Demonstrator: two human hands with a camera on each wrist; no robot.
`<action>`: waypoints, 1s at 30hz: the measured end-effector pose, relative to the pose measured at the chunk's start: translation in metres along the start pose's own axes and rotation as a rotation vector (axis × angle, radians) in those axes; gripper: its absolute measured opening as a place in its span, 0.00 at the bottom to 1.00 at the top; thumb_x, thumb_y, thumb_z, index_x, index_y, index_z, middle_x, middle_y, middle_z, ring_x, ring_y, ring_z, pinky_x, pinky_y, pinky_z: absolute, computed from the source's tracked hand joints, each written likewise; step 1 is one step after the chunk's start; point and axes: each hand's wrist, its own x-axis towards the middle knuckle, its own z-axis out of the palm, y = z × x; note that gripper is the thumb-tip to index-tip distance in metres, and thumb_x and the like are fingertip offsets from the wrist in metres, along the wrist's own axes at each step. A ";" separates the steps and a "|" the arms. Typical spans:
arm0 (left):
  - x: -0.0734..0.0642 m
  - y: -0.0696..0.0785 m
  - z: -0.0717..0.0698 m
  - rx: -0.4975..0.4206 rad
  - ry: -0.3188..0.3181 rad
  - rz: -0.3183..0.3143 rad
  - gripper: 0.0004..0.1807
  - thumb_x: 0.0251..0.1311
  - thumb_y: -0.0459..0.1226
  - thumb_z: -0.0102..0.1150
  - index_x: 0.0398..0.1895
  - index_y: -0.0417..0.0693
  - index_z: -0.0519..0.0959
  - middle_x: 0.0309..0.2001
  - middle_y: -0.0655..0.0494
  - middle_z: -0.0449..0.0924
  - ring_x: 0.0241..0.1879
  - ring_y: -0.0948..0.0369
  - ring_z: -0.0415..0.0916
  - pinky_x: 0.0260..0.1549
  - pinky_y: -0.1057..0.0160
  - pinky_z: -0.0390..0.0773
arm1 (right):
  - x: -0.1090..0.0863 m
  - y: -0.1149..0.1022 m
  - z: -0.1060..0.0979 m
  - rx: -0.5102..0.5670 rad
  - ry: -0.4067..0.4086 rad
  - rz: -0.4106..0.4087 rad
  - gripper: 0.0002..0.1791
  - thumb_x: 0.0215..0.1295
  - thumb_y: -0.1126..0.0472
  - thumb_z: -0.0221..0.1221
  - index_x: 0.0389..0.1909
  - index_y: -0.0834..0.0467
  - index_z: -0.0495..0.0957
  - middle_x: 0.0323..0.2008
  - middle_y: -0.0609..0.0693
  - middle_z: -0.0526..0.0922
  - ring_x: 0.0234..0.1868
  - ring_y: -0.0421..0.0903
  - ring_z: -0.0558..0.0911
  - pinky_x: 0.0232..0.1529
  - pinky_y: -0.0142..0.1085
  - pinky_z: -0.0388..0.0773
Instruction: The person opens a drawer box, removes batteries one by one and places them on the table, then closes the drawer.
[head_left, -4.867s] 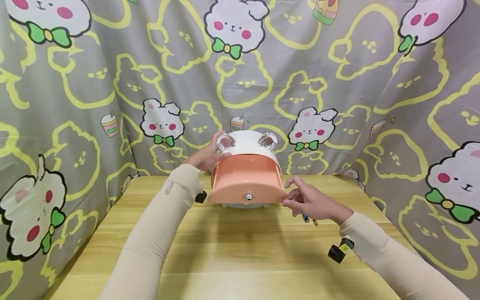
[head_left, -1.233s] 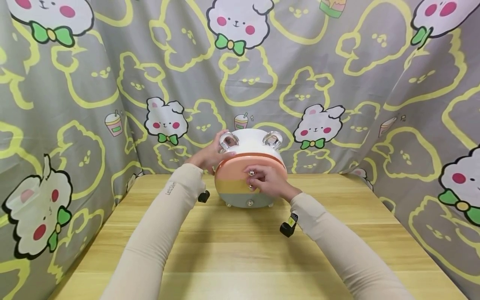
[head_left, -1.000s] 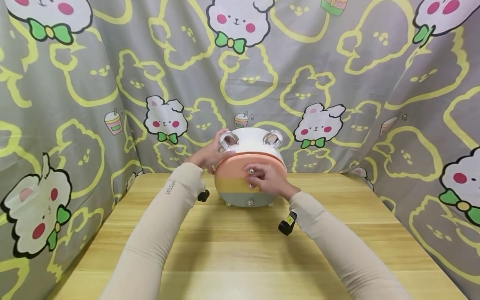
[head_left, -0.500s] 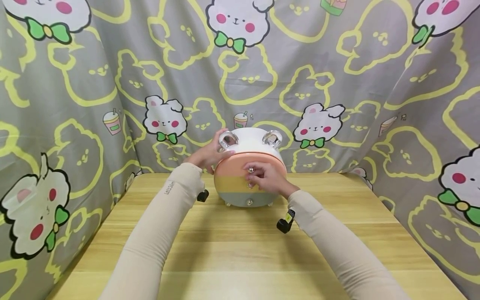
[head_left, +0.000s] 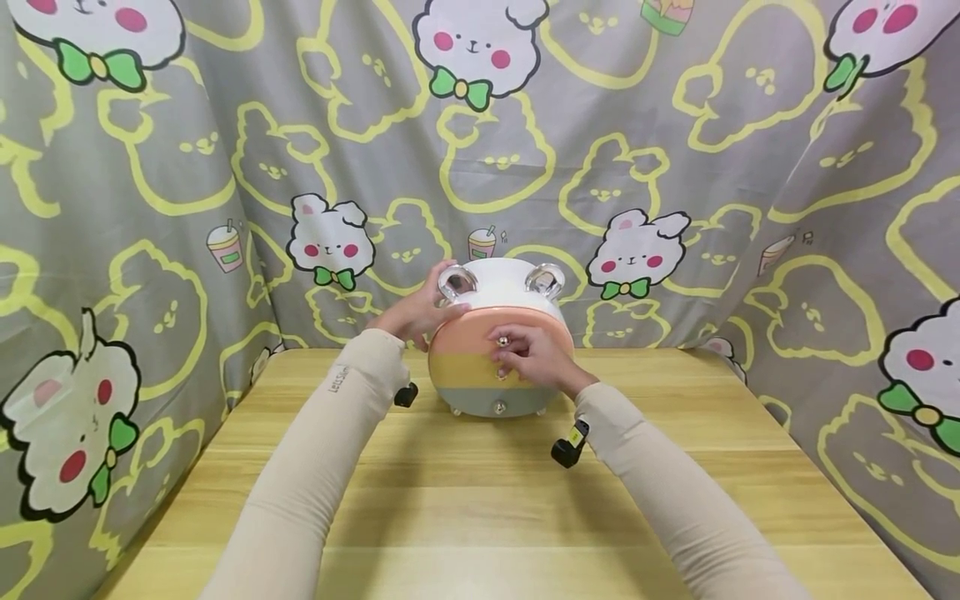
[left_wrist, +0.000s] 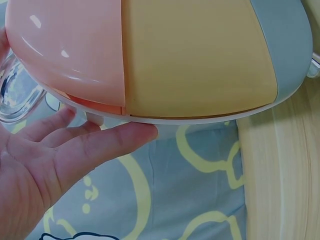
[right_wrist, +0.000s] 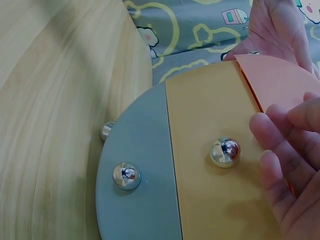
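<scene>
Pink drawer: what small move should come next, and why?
Probably a gentle push inward: the right hand pinches the knob of the pink drawer, the left hand rests against the case, and the drawer's orange side shows, slightly proud of the yellow drawer.

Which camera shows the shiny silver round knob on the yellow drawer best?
Right wrist view: the shiny silver round knob looks big and uncovered on the yellow drawer front. In the head view it's tiny, partly hidden by the right hand. The left wrist view shows the yellow front but no knob.
</scene>
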 end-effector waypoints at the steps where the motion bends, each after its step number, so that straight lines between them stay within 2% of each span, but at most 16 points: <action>1: 0.000 0.000 0.000 -0.004 -0.001 0.001 0.47 0.64 0.46 0.60 0.71 0.80 0.36 0.75 0.46 0.46 0.66 0.35 0.55 0.27 0.36 0.79 | 0.000 0.000 0.000 0.000 0.004 0.002 0.15 0.67 0.76 0.52 0.54 0.71 0.73 0.40 0.71 0.82 0.35 0.69 0.82 0.20 0.32 0.74; 8: 0.000 -0.001 0.001 -0.004 -0.003 0.003 0.46 0.65 0.46 0.60 0.71 0.80 0.36 0.76 0.45 0.45 0.66 0.34 0.54 0.28 0.34 0.78 | 0.001 0.003 0.001 -0.008 0.019 0.022 0.15 0.67 0.75 0.53 0.54 0.70 0.74 0.40 0.70 0.82 0.34 0.68 0.82 0.20 0.35 0.75; 12: 0.000 0.000 0.000 0.003 -0.004 0.008 0.46 0.65 0.47 0.59 0.71 0.79 0.36 0.75 0.43 0.45 0.66 0.34 0.53 0.28 0.35 0.78 | 0.008 0.019 0.001 -0.001 0.023 0.039 0.15 0.67 0.74 0.53 0.55 0.69 0.74 0.40 0.69 0.83 0.34 0.68 0.82 0.20 0.38 0.76; 16: -0.001 0.000 0.000 0.016 -0.010 0.010 0.46 0.65 0.47 0.59 0.71 0.79 0.36 0.75 0.43 0.45 0.66 0.35 0.54 0.29 0.35 0.78 | 0.013 0.034 -0.001 0.012 0.021 0.045 0.16 0.68 0.73 0.54 0.56 0.67 0.74 0.41 0.67 0.83 0.34 0.66 0.83 0.18 0.35 0.74; 21: -0.001 0.000 -0.001 0.043 -0.019 0.011 0.45 0.67 0.48 0.56 0.71 0.79 0.33 0.75 0.46 0.46 0.66 0.36 0.56 0.32 0.35 0.78 | 0.015 0.036 -0.001 0.021 0.016 0.041 0.16 0.68 0.72 0.55 0.55 0.65 0.75 0.41 0.65 0.84 0.33 0.63 0.84 0.18 0.32 0.73; 25: -0.001 0.000 -0.001 0.051 -0.020 0.016 0.45 0.67 0.48 0.55 0.71 0.79 0.32 0.75 0.46 0.47 0.65 0.35 0.58 0.31 0.37 0.79 | 0.015 0.036 -0.003 0.018 0.007 0.031 0.15 0.68 0.72 0.55 0.54 0.64 0.75 0.39 0.62 0.85 0.31 0.60 0.84 0.19 0.34 0.74; 30: -0.001 -0.001 0.001 0.042 -0.015 0.020 0.50 0.62 0.49 0.62 0.71 0.80 0.32 0.74 0.44 0.44 0.64 0.35 0.58 0.28 0.39 0.80 | 0.015 0.038 -0.004 0.010 0.001 0.016 0.15 0.68 0.71 0.55 0.54 0.64 0.75 0.38 0.60 0.85 0.30 0.57 0.85 0.19 0.35 0.75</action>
